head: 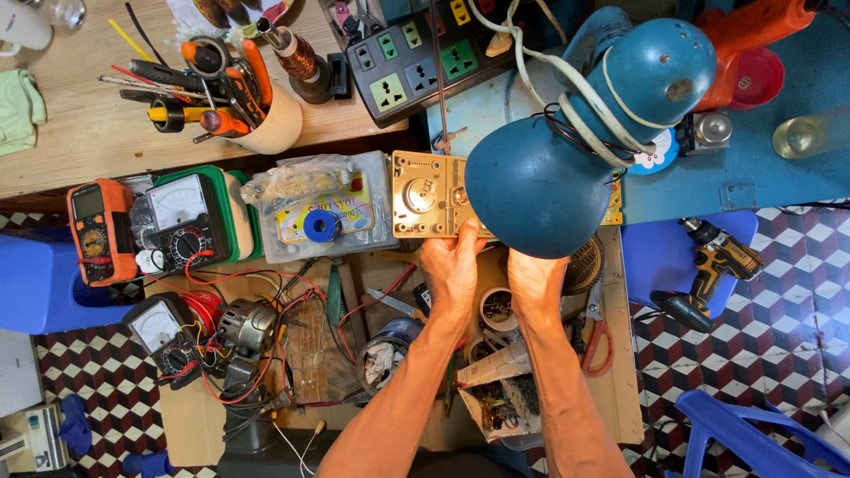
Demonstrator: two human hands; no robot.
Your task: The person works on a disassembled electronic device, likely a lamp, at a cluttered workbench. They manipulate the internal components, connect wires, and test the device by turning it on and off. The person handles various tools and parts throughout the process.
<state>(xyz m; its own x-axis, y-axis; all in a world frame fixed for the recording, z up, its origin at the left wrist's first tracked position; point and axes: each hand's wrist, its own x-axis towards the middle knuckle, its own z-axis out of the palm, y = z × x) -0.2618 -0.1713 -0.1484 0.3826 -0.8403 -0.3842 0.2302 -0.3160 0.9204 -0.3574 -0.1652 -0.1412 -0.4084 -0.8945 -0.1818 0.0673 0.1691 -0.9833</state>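
Note:
A tan circuit board (423, 194) with round parts lies flat near the middle of the head view. My left hand (451, 268) grips its near edge, thumb on top. My right hand (532, 276) reaches up beside it; its fingers vanish under the blue desk lamp shade (537, 183), so what they touch is hidden. The lamp also covers the right part of the board. Both forearms come in from the bottom of the picture.
Left of the board lie a clear plastic box with a blue solder spool (321, 225), an analog meter (178, 220) and an orange multimeter (98, 232). A black power strip (416, 55), a tool cup (268, 124), a yellow drill (717, 262), red-handled scissors (599, 332) and tangled wires surround the spot.

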